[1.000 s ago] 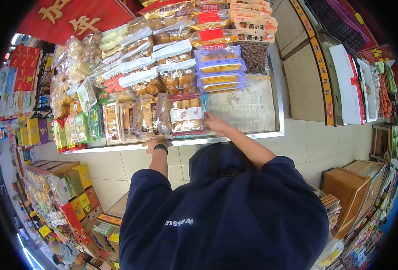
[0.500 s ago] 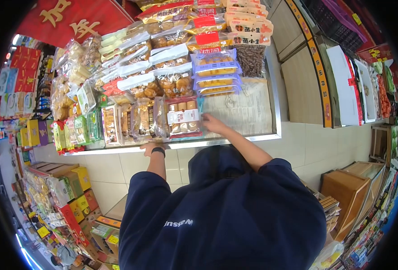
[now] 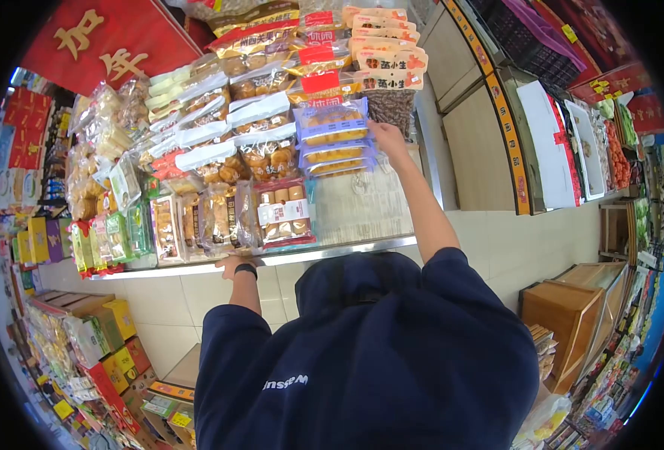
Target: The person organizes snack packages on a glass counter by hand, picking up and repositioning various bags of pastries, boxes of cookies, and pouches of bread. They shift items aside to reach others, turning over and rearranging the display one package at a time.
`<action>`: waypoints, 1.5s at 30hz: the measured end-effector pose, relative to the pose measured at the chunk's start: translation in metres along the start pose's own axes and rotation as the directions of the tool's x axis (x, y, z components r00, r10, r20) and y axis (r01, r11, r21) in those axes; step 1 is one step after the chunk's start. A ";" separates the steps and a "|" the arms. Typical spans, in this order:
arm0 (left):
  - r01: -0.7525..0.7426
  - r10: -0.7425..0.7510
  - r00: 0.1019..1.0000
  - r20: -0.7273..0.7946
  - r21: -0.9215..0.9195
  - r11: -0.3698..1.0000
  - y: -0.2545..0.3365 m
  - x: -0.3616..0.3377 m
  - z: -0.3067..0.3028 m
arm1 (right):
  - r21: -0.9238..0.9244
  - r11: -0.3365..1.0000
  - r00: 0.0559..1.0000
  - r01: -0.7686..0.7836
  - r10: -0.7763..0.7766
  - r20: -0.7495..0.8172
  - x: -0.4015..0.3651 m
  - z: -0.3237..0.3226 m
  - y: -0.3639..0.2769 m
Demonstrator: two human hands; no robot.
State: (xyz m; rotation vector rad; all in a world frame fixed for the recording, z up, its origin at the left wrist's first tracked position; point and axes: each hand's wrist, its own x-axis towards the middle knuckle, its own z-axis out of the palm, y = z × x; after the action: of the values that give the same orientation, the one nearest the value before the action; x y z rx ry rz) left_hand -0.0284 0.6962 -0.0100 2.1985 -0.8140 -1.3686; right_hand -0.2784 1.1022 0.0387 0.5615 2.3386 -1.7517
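Note:
My right hand is at the right edge of a stack of purple-wrapped snack packs. Its bent fingers close on the edge of the upper pack; the fingertips are partly hidden. Down at the stand's metal front rim, my left hand rests with its fingers stretched to the left, holding nothing. Just above it stand brown-and-clear bread packs, and to their right is a red-trimmed pack of rolls. Clear bags of baked snacks with white tops lie left of the purple stack.
Bags of dark snacks with pale orange tops stand behind my right hand. Newspaper-like lining covers the stand's front right. A wooden-sided display is across the aisle on the right, and stacked boxes are at lower left.
My right hand has moved away from the red-trimmed roll pack, back and to the right, to the purple packs. My left hand stays at the front rim. The whole view has shifted slightly.

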 end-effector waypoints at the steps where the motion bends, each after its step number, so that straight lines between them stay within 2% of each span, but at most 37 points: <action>1: -0.010 0.010 1.000 0.000 0.003 1.000 0.002 0.001 0.002 | -0.025 0.998 0.998 0.055 -0.055 0.031 0.006 0.004 0.003; 3: -0.025 0.025 1.000 0.001 0.021 0.999 -0.002 0.002 0.001 | -0.081 0.984 0.985 0.158 -0.151 0.089 0.011 0.004 0.010; 4: -0.004 0.004 1.000 0.008 -0.019 1.000 0.005 -0.022 -0.005 | 0.023 0.991 0.985 0.134 -0.135 0.104 0.006 0.001 0.008; 6: 0.008 -0.007 1.000 0.015 -0.013 1.000 0.005 -0.023 -0.006 | 0.227 0.971 0.984 0.076 -0.109 0.138 -0.008 -0.009 0.001; 8: 0.004 -0.004 1.000 0.027 -0.024 1.000 0.003 -0.018 -0.004 | 0.351 0.933 0.984 0.079 -0.130 0.123 -0.034 -0.031 -0.010; 10: -0.104 0.103 0.995 0.013 0.152 0.983 -0.006 0.009 0.004 | 0.465 0.883 0.991 0.065 -0.111 0.074 -0.057 -0.056 -0.009; 12: -0.139 0.137 0.990 0.026 0.255 0.957 -0.014 0.029 0.007 | 0.649 0.760 0.999 0.007 -0.034 0.029 -0.084 -0.086 0.009; 13: -0.157 0.154 0.988 0.033 0.306 0.939 -0.009 0.014 0.003 | 0.731 0.682 1.000 -0.010 0.007 0.007 -0.098 -0.096 0.016; 15: 0.015 -0.015 0.999 0.029 -0.002 1.000 0.007 -0.025 -0.005 | 0.793 0.608 0.996 -0.047 0.090 -0.009 -0.124 -0.106 0.040; 16: -0.006 0.005 0.999 0.036 0.037 0.999 -0.001 -0.004 0.002 | 0.824 0.563 0.991 -0.061 0.132 -0.017 -0.134 -0.108 0.056; 19: 0.012 -0.013 1.000 0.025 0.021 1.000 0.002 -0.015 0.001 | 0.876 0.469 0.976 -0.117 0.217 0.014 -0.148 -0.094 0.123; 20: 0.039 -0.036 0.997 0.064 -0.048 0.998 -0.002 -0.004 0.002 | 0.879 0.448 0.962 -0.162 0.269 0.041 -0.152 -0.088 0.133; 23: -0.038 0.032 0.997 0.076 0.072 0.997 -0.015 0.021 0.013 | 0.914 0.375 0.931 -0.153 0.366 0.006 -0.143 -0.061 0.169; 26: -0.098 0.088 0.993 0.074 0.156 0.983 -0.022 0.040 0.017 | 0.968 0.252 0.920 -0.024 0.385 -0.077 -0.127 -0.038 0.181; 28: 0.067 -0.063 0.995 0.071 -0.048 0.997 -0.006 0.007 0.003 | 0.976 0.216 0.915 -0.001 0.394 -0.086 -0.120 -0.028 0.196; 30: 0.034 -0.031 0.998 0.052 -0.056 0.998 -0.005 0.006 0.003 | 0.975 0.221 0.915 -0.016 0.397 -0.075 -0.110 -0.029 0.215; 33: 0.038 -0.037 0.999 0.027 -0.038 0.999 -0.002 0.002 0.004 | 0.948 0.247 0.817 -0.202 0.576 0.024 -0.116 -0.033 0.199; 36: 0.050 -0.045 0.998 0.052 -0.087 0.995 0.002 -0.014 0.000 | 0.799 0.384 0.763 -0.463 0.631 0.139 -0.123 -0.035 0.167; 37: 0.053 -0.046 0.996 0.070 -0.110 0.992 0.003 -0.020 -0.003 | 0.770 0.356 0.739 -0.530 0.639 0.214 -0.122 -0.033 0.163; 39: 0.021 -0.025 0.997 0.078 0.050 0.999 0.001 -0.010 -0.002 | 0.698 0.296 0.672 -0.652 0.651 0.352 -0.121 -0.027 0.157; 42: -0.098 0.064 0.988 0.143 0.245 0.964 -0.018 0.043 0.010 | 0.489 0.394 0.616 -0.778 0.629 0.474 -0.126 -0.019 0.141; 45: -0.174 0.100 0.977 0.190 0.427 0.887 -0.020 0.057 0.011 | 0.411 0.520 0.650 -0.749 0.457 0.607 -0.117 -0.012 0.143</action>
State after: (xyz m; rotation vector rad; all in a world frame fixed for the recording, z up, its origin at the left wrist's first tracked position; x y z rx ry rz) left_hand -0.0133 0.6724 -0.0645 2.3121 -1.4386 -1.4122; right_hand -0.1137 1.1249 -0.0435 0.8621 0.9650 -1.9576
